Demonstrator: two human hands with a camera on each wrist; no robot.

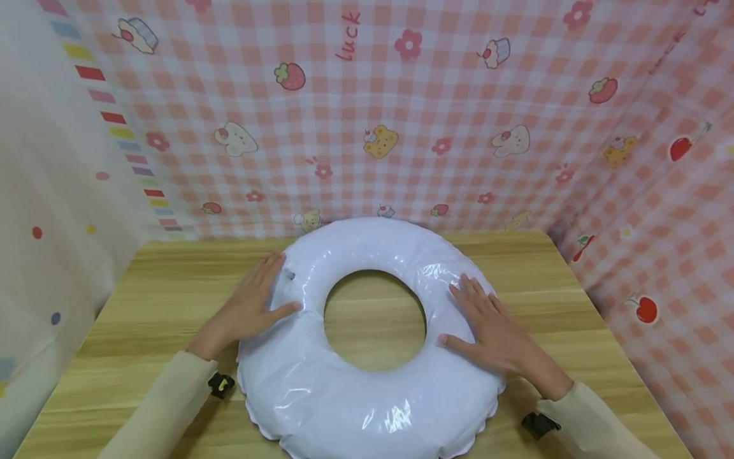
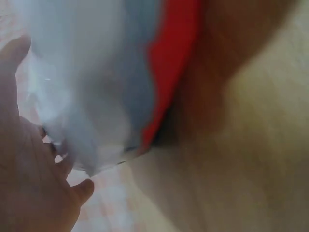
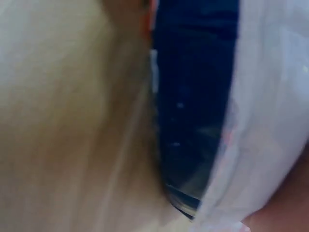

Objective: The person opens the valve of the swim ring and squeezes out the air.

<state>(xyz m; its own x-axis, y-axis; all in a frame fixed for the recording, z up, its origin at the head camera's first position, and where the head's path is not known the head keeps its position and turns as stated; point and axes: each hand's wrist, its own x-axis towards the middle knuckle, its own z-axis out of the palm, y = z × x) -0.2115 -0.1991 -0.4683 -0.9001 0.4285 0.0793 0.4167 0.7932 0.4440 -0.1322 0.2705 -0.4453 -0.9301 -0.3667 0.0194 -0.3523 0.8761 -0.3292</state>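
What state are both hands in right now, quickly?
Left hand: open, touching the swim ring, not gripping it.
Right hand: open, resting on the opposite side of the swim ring.

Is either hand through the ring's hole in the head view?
No, the left hand and right hand touch opposite sides of the white ring, outside its hole.
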